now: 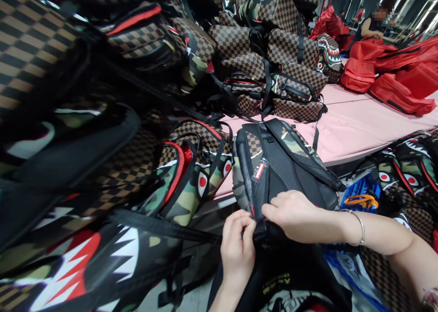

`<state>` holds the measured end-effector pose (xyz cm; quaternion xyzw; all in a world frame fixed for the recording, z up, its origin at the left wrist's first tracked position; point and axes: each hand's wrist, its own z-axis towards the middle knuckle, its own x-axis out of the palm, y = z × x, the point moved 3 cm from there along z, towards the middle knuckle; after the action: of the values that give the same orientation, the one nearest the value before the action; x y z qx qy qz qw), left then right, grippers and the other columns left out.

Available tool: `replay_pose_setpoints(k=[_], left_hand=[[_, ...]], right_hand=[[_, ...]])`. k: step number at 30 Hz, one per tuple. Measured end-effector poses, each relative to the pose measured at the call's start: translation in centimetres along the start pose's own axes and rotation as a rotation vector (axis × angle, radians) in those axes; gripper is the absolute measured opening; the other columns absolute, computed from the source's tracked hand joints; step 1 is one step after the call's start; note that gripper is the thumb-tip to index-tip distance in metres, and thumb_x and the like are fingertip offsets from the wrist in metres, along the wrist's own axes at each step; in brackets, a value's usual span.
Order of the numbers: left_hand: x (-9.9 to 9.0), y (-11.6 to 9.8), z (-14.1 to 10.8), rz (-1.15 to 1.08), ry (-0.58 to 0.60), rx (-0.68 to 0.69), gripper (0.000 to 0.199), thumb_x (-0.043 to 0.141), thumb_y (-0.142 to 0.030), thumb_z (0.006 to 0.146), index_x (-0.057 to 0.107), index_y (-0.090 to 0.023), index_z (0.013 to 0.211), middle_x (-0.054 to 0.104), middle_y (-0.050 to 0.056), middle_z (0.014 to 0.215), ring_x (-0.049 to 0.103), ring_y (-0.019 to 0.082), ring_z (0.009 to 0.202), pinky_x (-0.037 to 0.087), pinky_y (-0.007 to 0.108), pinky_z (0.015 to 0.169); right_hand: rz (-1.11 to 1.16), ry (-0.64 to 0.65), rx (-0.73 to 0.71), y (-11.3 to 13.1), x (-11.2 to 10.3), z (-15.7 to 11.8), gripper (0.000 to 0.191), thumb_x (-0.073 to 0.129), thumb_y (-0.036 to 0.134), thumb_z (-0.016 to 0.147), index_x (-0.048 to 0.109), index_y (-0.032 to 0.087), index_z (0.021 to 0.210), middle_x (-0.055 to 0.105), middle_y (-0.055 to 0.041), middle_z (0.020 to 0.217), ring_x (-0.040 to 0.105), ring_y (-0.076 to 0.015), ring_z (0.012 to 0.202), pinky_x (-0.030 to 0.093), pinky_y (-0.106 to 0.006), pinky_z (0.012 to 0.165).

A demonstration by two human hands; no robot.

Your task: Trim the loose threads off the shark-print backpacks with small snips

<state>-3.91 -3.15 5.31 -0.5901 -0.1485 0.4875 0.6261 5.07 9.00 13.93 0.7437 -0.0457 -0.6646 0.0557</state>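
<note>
A black-backed backpack [282, 166] with checkered and camouflage sides lies with its straps up at the near edge of the pink table. A small clear packet with a red label [260, 169] rests on its back panel. My left hand [238, 239] is closed, its fingertips pinching the bag's lower left edge beside a bit of red. Just to the right, my right hand [290, 214] has its fingers curled in a pinch on the same lower edge. What lies between the fingertips of each hand is too small to make out.
Checkered and camouflage backpacks [185, 179] crowd the left and are piled at the back [239, 43]. Red bags [393, 70] lie on the pink table [349, 120], near a seated person [372, 27]. More bags and blue plastic [364, 189] are at right.
</note>
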Motion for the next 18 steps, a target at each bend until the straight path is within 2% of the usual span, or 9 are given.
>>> replay_pose_setpoints(k=[5,7,14,18], left_hand=[[0.4,3.2,-0.5,-0.218,-0.015,-0.270,0.020,0.052,-0.037,0.078,0.060,-0.019,0.079,0.058,0.007,0.097,0.054,0.021,0.095,0.041,0.036,0.090],[0.5,3.7,-0.7,-0.259,-0.026,-0.310,0.022,0.053,-0.039,0.077,0.060,-0.018,0.081,0.058,0.008,0.099,0.054,0.021,0.097,0.040,0.036,0.091],[0.3,2.4,-0.3,-0.134,-0.014,-0.179,0.019,0.051,-0.037,0.078,0.059,-0.021,0.073,0.058,0.005,0.092,0.053,0.021,0.093,0.040,0.035,0.091],[0.5,2.2,-0.2,-0.111,0.003,-0.168,0.019,0.051,-0.037,0.077,0.059,-0.021,0.070,0.058,0.005,0.089,0.054,0.021,0.092,0.041,0.036,0.091]], right_hand=[[0.098,-0.036,0.054,-1.1,0.8,0.0,0.005,0.044,0.019,0.088,0.047,0.016,0.087,0.060,-0.0054,0.081,0.056,-0.0170,0.076,0.035,-0.026,0.062],[0.119,-0.023,0.041,-1.2,1.0,0.3,0.005,0.046,0.021,0.089,0.047,0.016,0.089,0.061,-0.0055,0.082,0.058,-0.0176,0.076,0.035,-0.026,0.061],[0.106,0.025,-0.019,-1.1,1.1,1.5,0.008,0.049,0.022,0.086,0.049,0.016,0.091,0.063,-0.0057,0.081,0.060,-0.0200,0.073,0.033,-0.026,0.055],[0.142,0.064,-0.043,-1.3,1.3,1.9,0.007,0.050,0.020,0.085,0.051,0.016,0.091,0.063,-0.0060,0.081,0.060,-0.0185,0.074,0.034,-0.025,0.057]])
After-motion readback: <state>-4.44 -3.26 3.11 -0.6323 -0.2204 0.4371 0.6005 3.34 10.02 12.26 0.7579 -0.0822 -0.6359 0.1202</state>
